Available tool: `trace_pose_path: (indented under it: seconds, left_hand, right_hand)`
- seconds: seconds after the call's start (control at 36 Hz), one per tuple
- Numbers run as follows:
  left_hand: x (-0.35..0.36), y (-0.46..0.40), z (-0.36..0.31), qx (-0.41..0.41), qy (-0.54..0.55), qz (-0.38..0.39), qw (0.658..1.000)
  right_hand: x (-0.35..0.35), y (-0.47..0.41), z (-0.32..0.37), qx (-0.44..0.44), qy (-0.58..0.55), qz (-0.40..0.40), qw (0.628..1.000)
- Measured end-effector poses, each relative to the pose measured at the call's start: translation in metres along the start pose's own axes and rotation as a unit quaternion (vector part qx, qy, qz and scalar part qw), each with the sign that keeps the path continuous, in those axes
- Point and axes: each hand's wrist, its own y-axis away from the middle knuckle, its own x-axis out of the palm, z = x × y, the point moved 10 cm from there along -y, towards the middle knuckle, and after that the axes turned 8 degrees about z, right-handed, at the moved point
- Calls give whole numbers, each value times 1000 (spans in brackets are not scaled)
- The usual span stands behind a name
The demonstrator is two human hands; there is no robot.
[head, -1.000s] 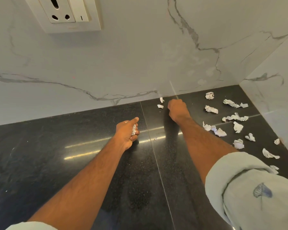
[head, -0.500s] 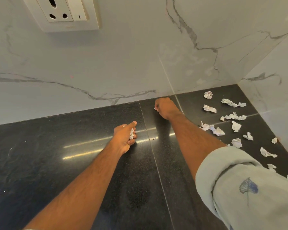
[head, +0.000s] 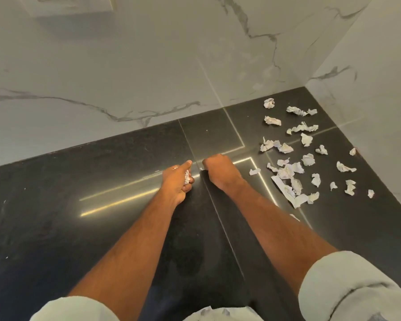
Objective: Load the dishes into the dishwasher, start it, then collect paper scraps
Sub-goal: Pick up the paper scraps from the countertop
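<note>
- While the left hand [head: 177,180] grips a wad of collected scraps [head: 186,177] over the dark counter [head: 56,216], the right hand [head: 218,169] sits just beside it, fingers curled under; a white fleck shows at its edge, but whether it grasps paper I cannot tell
- Collection looks barely begun; loose paper scraps [head: 296,158] litter the right corner, well apart from both hands
- Dishwasher and dishes out of view; that stage unverifiable
- Wall socket [head: 72,5] cut off at top; right palm hidden
</note>
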Motion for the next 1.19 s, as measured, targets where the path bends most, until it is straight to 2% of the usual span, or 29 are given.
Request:
trace_pose_path:
  seconds: [0.08, 0.17, 0.25, 0.36, 0.42, 0.5, 0.72, 0.86, 1.03, 1.19]
  left_hand:
    - [-6, 13, 11, -3, -5, 5, 1000]
    - [-12, 25, 20, -1, -5, 13, 1000]
    - [-14, 40, 26, -5, -9, 20, 1000]
    - [-7, 60, 40, -14, -27, 39, 999]
    - [-2, 71, 54, -28, -34, 55, 998]
    - [3, 86, 78, -42, -53, 70, 995]
    - [2, 130, 134, -51, -97, 90, 990]
    - [-9, 168, 169, -41, -142, 93, 985]
    - [-20, 213, 224, -41, -136, 92, 986]
    - [-31, 245, 273, -7, -156, 88, 984]
  right_hand:
    - [17, 26, 10, -33, -35, 0, 999]
    - [27, 49, -8, 31, -203, -25, 978]
    - [37, 86, -32, 131, -413, -85, 897]
    - [67, 136, -40, 200, -641, -123, 731]
    - [78, 155, -37, 209, -682, -121, 691]
    - [90, 184, -30, 215, -714, -130, 654]
    - [132, 257, -5, 234, -734, -143, 622]
    - [155, 299, 20, 221, -739, -150, 619]
    - [197, 358, 41, 221, -734, -147, 626]
    - [242, 414, 49, 225, -745, -156, 608]
